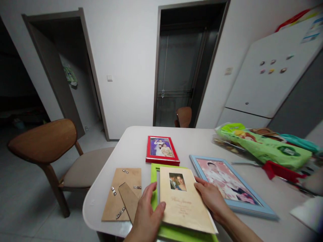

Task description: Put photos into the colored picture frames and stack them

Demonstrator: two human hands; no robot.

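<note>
- Clock centred on the cream insert (181, 211), 12 = away from wearer. Insert lies over the green frame (186, 234), near side of the table (196, 144), between the hands. Carries a small photo (178, 182) of two people plus printed script; a white edge peeks out under its 5 o'clock corner.
- Green frame: shows past the insert at 9, 12 and 6.
- Left hand (148, 215): at 8, fingers and thumb apart, thumb tip over the insert's edge — can't tell if it's touching.
- Right hand (213, 198): at 3, fingertips on the insert's edge. Can't tell whether it's clamped; underside hidden.
- Backing board (117, 181): at 9, flat, metal clips and stand leg (128, 201) facing up. Left hand overlaps part of the leg in view.
- Red frame (163, 160): at 11, just beyond the green one, photo side up.
- Blue frame (252, 209): between 2 and 3, photo side up, right hand overlapping its near left part in view.
- Green packet (275, 149): at 2, on a cluttered pile; red item (284, 171) just beside it — too blurred to identify.
- Off the table: wooden chair (42, 139) at 10, second chair (184, 116) at 12, white fridge (267, 80) with magnets at 1.
</note>
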